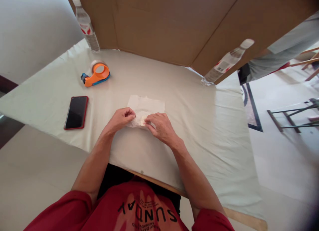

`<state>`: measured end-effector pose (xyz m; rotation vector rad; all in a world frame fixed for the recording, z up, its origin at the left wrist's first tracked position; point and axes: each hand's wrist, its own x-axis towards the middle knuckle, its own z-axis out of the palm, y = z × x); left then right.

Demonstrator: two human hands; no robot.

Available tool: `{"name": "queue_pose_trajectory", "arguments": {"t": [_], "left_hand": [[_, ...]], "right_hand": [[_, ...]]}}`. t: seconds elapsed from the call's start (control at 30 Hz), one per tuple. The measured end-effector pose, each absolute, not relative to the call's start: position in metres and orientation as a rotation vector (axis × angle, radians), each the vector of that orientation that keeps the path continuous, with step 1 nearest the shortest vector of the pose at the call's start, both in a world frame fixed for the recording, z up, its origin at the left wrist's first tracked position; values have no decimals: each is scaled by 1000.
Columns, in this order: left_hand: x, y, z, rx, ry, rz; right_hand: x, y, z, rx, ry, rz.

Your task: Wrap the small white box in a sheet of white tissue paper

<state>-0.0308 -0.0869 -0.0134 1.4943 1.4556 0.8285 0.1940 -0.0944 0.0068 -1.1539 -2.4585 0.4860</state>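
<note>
A thin white tissue or paper sheet (147, 106) lies on the cloth-covered table (189, 111) in front of me. My left hand (121, 119) pinches its near left edge with curled fingers. My right hand (160, 124) pinches the near edge just to the right, fingers closed on a folded or bunched part of the sheet. The two hands are almost touching each other at the sheet's front edge.
A dark phone in a red case (76, 112) lies to the left. An orange tape dispenser (96, 74) sits behind it. Two plastic water bottles stand at the back left (86, 25) and back right (225, 63) against a cardboard screen (174, 21). Chairs stand at the right.
</note>
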Motion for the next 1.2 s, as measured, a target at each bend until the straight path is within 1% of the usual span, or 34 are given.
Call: {"name": "queue_pose_trajectory", "arguments": {"t": [0.17, 0.43, 0.6, 0.73, 0.87, 1.2], "left_hand": [[-40, -88, -11, 1539, 1548, 839], [-58, -101, -9, 1536, 1545, 823], [-53, -101, -14, 1599, 1728, 824], [-47, -100, -10, 1611, 1925, 686], [-43, -100, -6, 1570, 1993, 591], [-42, -91, -9, 1384, 1767, 573]], "right_hand": [[194, -95, 9, -1151, -2469, 490], [194, -94, 7, -1143, -2464, 479], [194, -94, 6, -1131, -2446, 488], [194, -95, 8, -1129, -2438, 482], [193, -94, 7, -1122, -2433, 486], [188, -86, 3, -1137, -2442, 491]]}}
